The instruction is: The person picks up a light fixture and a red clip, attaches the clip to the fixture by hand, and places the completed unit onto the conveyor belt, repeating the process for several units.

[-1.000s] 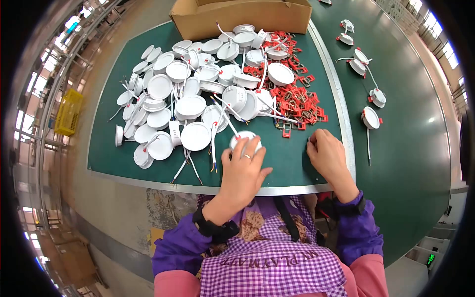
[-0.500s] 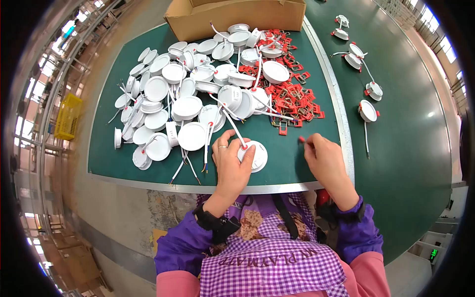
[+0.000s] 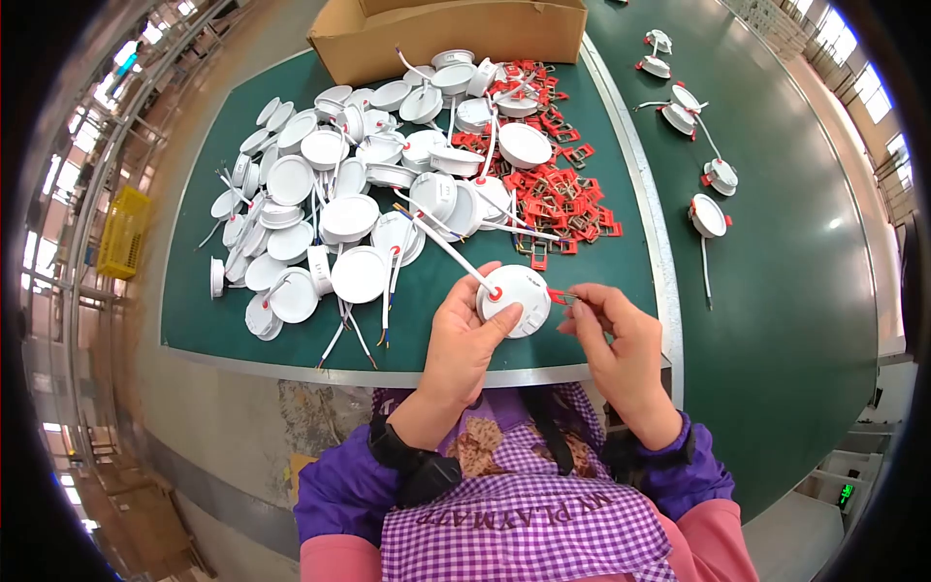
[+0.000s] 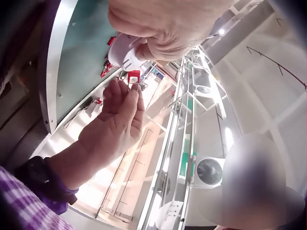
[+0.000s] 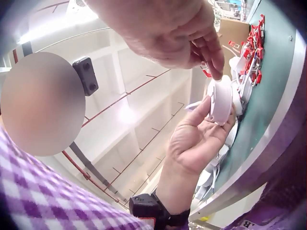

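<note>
My left hand (image 3: 480, 312) holds a round white lamp housing (image 3: 519, 301) just above the green table's front edge, thumb under it and fingers curled over its rim. A white wire (image 3: 441, 247) trails from it back toward the pile. My right hand (image 3: 580, 308) pinches a small red spring clip (image 3: 560, 295) against the housing's right side. The left wrist view shows the housing (image 4: 122, 50) under the left hand (image 4: 168, 28), with the clip (image 4: 133, 76) at the right hand's fingertips (image 4: 129, 93). In the right wrist view, the housing (image 5: 220, 103) sits edge-on in the left hand (image 5: 196, 139).
A pile of white lamp housings (image 3: 349, 184) with wires covers the green mat (image 3: 582, 262). Loose red clips (image 3: 562, 194) lie to their right. A cardboard box (image 3: 456, 29) stands at the back. Several finished lamps (image 3: 708, 215) lie on the green belt at the right.
My left hand drew one housing off the pile's edge and lifted it toward me. My right hand took a red clip from the mat and brought it to the housing's side.
</note>
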Available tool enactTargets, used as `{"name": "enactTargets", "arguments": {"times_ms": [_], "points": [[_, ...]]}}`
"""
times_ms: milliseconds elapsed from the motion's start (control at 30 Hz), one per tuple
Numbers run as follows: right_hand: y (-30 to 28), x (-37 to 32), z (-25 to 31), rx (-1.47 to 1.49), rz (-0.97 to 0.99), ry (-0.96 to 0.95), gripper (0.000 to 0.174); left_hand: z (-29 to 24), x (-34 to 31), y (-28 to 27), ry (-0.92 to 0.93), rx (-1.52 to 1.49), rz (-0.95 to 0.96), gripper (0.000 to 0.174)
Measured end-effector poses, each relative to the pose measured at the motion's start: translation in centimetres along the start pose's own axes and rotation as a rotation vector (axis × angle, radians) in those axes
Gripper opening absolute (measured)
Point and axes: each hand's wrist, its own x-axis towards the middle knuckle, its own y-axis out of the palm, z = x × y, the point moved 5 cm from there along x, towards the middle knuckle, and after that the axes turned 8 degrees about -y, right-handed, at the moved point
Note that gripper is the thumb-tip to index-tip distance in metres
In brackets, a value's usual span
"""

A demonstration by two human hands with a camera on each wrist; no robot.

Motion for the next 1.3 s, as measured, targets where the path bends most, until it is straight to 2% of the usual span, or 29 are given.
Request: {"name": "enactTargets", "arguments": {"times_ms": [67,200,300,467,700,867,1000,1067,1200,1267,1300], "points": [[0.3,0.0,0.7,-0.104,-0.033,-0.176,0.012,-0.1,-0.1,0.2,0.045,0.06,0.021,0.043],[0.5,0.2,1.3,-0.221,-0.091,-0.252,0.013,-0.7,-0.5,0.7,0.089,0.118,0.041,0.037],[1.3,0.4,1.7,-0.246,-0.011,-0.332,0.015,-0.7,-0.4,0.6,0.135,0.242,0.027,0.035],[1.6,0.4,1.8,-0.254,0.029,-0.301,0.019,-0.9,-0.5,0.6,0.159,0.307,0.028,0.029],[2.1,0.1,1.9,-0.325,0.003,-0.32,0.018,-0.7,-0.3,0.1,0.136,0.393,0.037,0.034],[2.2,0.2,1.8,-0.289,-0.001,-0.271,0.014,-1.0,-0.6,0.3,0.264,0.534,0.045,0.033],[2.3,0.2,1.6,-0.273,0.009,-0.241,0.012,-0.5,-0.5,0.1,0.26,0.506,0.065,0.032],[2.4,-0.1,1.3,-0.238,-0.041,-0.264,0.01,-0.5,-0.6,-0.1,0.161,0.368,0.075,0.033],[2.2,-0.1,0.4,-0.195,-0.001,-0.247,0.015,-0.8,-1.1,-0.3,0.145,0.235,0.088,0.028],[2.0,-0.1,-0.2,0.049,-0.014,0.018,0.024,-0.4,-1.4,-0.9,-0.016,0.152,0.13,0.036],[1.7,0.0,0.2,0.047,-0.016,0.02,0.024,-0.3,-1.5,-1.0,-0.018,0.152,0.133,0.036]]}}
